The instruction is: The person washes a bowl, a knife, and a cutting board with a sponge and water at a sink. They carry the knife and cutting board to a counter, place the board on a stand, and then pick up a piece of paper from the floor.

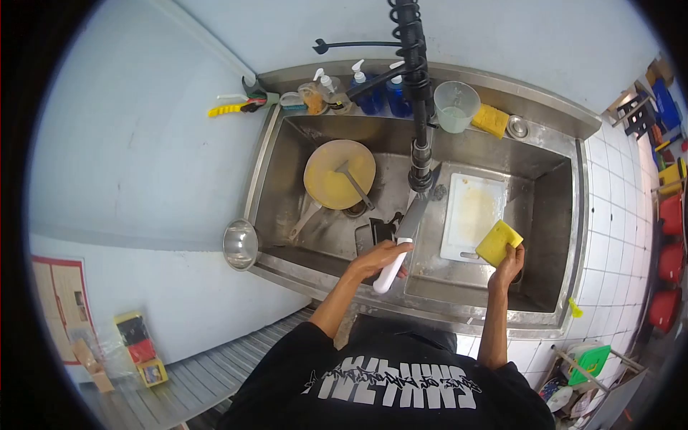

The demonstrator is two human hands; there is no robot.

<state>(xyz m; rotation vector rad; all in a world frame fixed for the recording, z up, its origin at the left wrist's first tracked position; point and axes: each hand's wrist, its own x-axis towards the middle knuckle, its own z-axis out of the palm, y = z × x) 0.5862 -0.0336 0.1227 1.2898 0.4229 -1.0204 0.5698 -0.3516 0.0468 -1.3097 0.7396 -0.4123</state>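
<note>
My left hand is closed around the white handle of a large kitchen knife, its blade pointing away from me under the faucet head. Over the right basin, my right hand grips a yellow sponge near the lower right corner of a white cutting board. The board lies in that basin with a yellowish stain on it. In the left basin sits a yellow-coated pan with a grey spatula resting inside.
Pump bottles, a clear plastic container and another yellow sponge line the back ledge. A metal bowl stands at the sink's left edge. Dark items lie in the left basin near the divider. The black sprayer hose hangs overhead.
</note>
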